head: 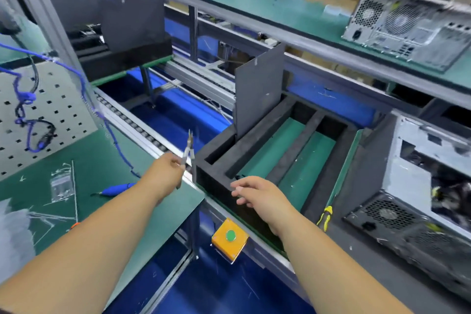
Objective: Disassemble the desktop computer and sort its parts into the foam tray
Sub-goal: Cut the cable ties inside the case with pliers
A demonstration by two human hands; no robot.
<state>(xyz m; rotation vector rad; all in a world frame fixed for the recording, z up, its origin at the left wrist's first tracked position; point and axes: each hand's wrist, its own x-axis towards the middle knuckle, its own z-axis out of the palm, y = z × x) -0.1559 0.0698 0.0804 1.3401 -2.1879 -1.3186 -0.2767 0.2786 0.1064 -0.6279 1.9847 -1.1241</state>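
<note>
While L hand (167, 166) grips pliers (188, 151), 2 PCs

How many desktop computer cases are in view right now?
2. One desktop case sits on the far green shelf, upper right. The other, an opened case, lies at the right beside the foam tray. More may be hidden out of frame.

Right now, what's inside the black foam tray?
The foam tray holds one grey panel standing upright in its far-left slot. The wide compartments show only bare green floor. The right hand covers part of the near edge.
</note>
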